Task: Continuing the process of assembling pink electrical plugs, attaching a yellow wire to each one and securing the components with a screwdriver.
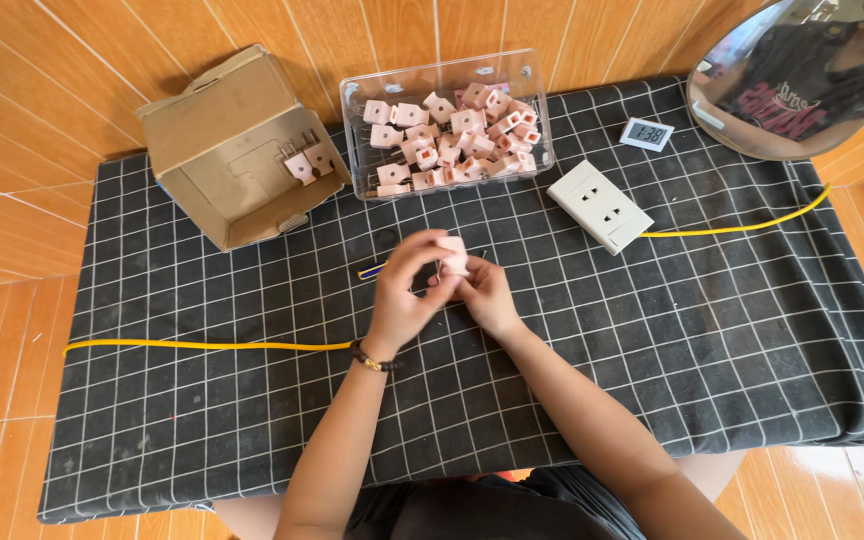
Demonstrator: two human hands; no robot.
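Both hands meet over the middle of the counter [202, 440], which is draped in a dark cloth ruled with a thin white grid, slightly wrinkled at the right side. The left hand [399, 300], with a dark beaded bracelet [372, 360] at the wrist, and the right hand [487, 295] pinch between their fingertips a small pale pink plastic block [452, 255], boxy in shape, held just above the cloth; finer detail of it cannot be told. Far of the hands stands a clear, rigid plastic bin [447, 70], rectangular, heaped with similar pink blocks [452, 140], some showing orange openings. To its left, an open brown cardboard box [222, 140], worn at the corners, lies tipped on its side with two pink blocks [307, 162] inside near the opening. Right of the bin lies a white rectangular socket block [600, 206], smooth plastic, joined to a yellow cable [742, 228] running right. A second stretch of yellow cable [202, 345] crosses the left of the cloth toward the left hand. A small white digital clock [646, 133] sits far right, near a round convex mirror [802, 75]. A blue pen-like object [372, 270] peeks out beside the left hand. The floor and wall around are glossy orange-brown wood-look panels [12, 150].
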